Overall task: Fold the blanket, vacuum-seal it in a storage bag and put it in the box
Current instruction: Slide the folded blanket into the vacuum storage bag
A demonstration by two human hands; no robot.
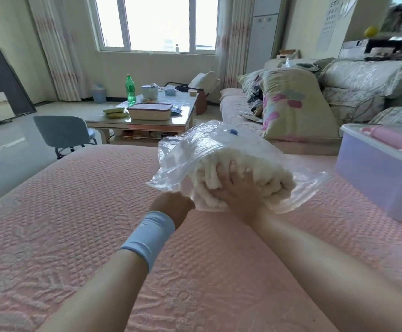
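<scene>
Above the pink quilted bedspread (75,212) | white fluffy blanket (262,173) inside clear plastic storage bag (195,144), mouth facing us | right hand (238,188) fingers spread, pressing its near end | left hand (171,204) grips bag's lip | translucent lilac plastic box (374,183) waits rightward

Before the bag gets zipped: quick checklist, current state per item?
1. Blanket inside the storage bag: mostly in, but its near end sits at the mouth; cannot tell.
2. Bag mouth free for zipping: not ok, the right hand presses the blanket there.
3. Bag held steady: ok, the left hand grips its lower edge.
4. Blue valve present: ok; tightness cannot tell.
5. Box ready to receive: cannot tell, a pink item lies at its top.
</scene>
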